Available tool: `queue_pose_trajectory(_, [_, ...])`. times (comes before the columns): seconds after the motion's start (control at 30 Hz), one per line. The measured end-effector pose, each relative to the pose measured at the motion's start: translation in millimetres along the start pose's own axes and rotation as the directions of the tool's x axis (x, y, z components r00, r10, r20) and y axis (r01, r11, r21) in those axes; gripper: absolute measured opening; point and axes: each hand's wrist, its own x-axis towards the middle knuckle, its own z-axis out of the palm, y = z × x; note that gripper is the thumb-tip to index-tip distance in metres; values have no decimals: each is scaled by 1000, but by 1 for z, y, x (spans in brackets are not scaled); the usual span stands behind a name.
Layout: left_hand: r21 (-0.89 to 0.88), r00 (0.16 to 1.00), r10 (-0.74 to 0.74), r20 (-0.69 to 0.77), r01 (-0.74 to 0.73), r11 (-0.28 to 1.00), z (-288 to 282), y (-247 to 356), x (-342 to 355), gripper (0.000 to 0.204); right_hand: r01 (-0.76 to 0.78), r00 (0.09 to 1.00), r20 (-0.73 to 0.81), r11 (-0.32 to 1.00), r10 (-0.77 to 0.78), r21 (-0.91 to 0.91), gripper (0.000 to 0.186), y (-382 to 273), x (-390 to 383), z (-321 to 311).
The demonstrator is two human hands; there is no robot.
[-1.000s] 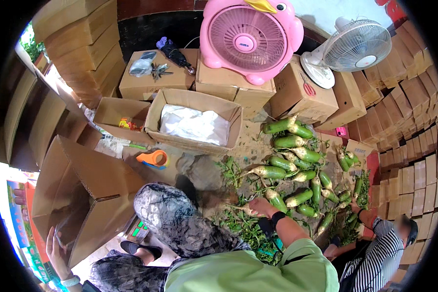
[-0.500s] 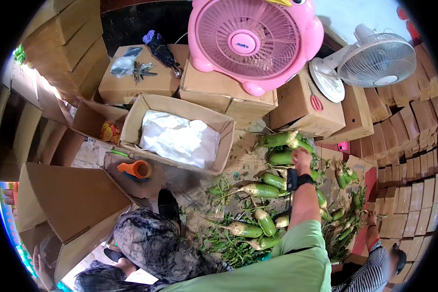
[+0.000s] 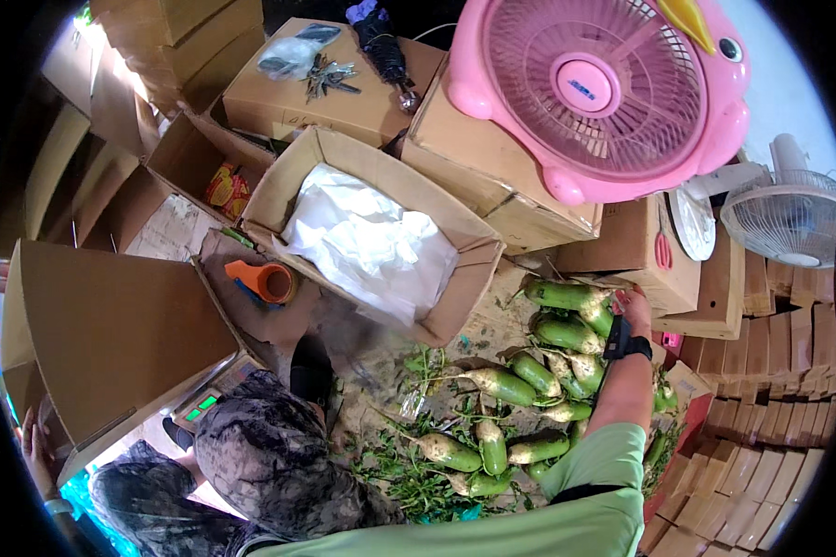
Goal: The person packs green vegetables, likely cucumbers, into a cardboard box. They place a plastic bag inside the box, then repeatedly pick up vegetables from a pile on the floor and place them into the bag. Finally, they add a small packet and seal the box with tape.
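Observation:
My right hand [image 3: 633, 308], with a dark band at the wrist, reaches to the far right end of a spread of green radishes [image 3: 502, 382]. Its fingers are curled at the pale end of one green radish [image 3: 596, 317]; part of the grip is hidden. More radishes with pale tips and thin roots lie beside and below my forearm. At the far left rim, my left hand [image 3: 35, 453] lies with fingers extended against the side of an open cardboard box [image 3: 121, 334]. That box stands by a scale with a lit green display [image 3: 201, 407].
An open carton [image 3: 483, 260] lined with white sheeting sits ahead. Beside it lies an orange tape dispenser [image 3: 267, 281]. A pink fan [image 3: 585, 93], a white fan [image 3: 790, 218] and red scissors [image 3: 663, 251] rest on cartons. Stacked cartons [image 3: 743, 492] line the right. Cut leaves [image 3: 390, 464] litter the floor.
The view has turned, so the boxes and fans appear shifted and tilted. My right hand stays among the far radishes, its fingers now at one's pale end. A person at lower right has left view.

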Motion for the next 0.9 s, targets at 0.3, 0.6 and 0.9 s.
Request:
queue_pose_trajectory(0.3, [-68,1000,8,-28,-10,998,11,18,-6,37,246,969,-89,920,-230,304,15,31,-67,20])
queue_pose_trajectory(0.6, [-232,997,-78,-7,74,970,31,44,-16,38,306,938,95,926,-333,219,12,69,-217,70])
queue_pose_trajectory(0.9, [-317,993,-92,80,113,942,38,78,-34,35,153,934,300,976,-193,153,8,69,-364,56])
